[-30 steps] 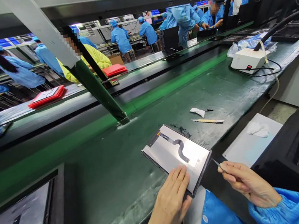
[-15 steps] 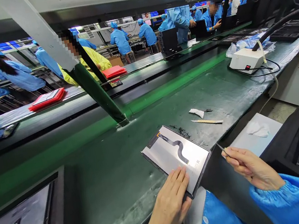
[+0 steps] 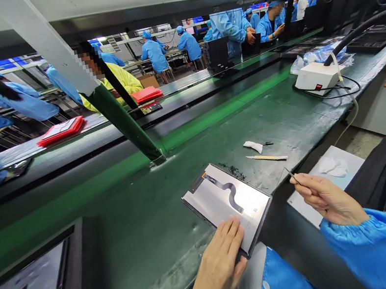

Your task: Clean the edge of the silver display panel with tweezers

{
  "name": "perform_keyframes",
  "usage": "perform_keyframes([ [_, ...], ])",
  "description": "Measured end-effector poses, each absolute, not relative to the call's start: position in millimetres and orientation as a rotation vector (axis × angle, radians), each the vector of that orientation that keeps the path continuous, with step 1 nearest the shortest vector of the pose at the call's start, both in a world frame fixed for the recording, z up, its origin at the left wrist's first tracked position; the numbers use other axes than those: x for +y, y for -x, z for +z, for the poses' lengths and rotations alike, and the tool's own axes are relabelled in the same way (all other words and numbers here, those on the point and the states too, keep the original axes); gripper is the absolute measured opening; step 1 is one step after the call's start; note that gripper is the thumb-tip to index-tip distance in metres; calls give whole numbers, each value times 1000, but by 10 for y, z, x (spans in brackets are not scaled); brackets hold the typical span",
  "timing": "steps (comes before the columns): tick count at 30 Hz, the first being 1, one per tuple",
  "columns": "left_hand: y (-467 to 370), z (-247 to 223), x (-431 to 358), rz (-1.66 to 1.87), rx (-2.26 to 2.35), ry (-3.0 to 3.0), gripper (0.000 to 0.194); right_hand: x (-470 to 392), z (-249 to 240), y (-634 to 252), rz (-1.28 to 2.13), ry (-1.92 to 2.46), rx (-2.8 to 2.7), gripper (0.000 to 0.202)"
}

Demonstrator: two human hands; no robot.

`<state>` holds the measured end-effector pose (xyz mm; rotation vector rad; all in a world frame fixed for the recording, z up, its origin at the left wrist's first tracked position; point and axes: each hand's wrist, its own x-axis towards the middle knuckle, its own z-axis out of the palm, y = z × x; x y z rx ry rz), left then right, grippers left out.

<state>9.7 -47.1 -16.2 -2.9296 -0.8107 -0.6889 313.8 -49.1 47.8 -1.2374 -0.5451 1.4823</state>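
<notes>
A tablet-sized display panel (image 3: 206, 202) lies back side up on the green bench, its silvery back crossed by a curved black flex cable (image 3: 230, 192). My left hand (image 3: 222, 259) grips its near edge, fingers flat on top and the thumb at the rim. Just off the panel's right corner, my right hand (image 3: 331, 197) pinches slim metal tweezers (image 3: 293, 176). From their tip a faint thin strand seems to run toward that corner; what it is I cannot tell. Dark shreds (image 3: 234, 171) lie scattered along the panel's far edge.
Beyond the panel lie a pale-handled craft knife (image 3: 267, 157) and a white wad (image 3: 253, 146). Foam trays with panels stand left (image 3: 83, 263) and right (image 3: 366, 173). A slanted green post (image 3: 125, 121) rises from the bench; a white box with a hose (image 3: 318, 78) sits farther right.
My right hand and the tweezers have moved up and slightly right, away from the panel's corner. My left hand and the panel stay in place.
</notes>
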Motion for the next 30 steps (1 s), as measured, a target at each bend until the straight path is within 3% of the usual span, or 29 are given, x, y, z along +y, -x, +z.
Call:
perform_keyframes([
  [6,-109,-160,-466,-662,-796,2891,42,-393,549,-3213,1441,1219,-609,40],
  [21,-100,-165,-470,-705,-813,2926,52,-122,688,-3436,1324,1152,-604,32],
  [30,-111,-137,-445,-656,-768,2880,42,-2,804,-3563,1239,1100,-602,31],
])
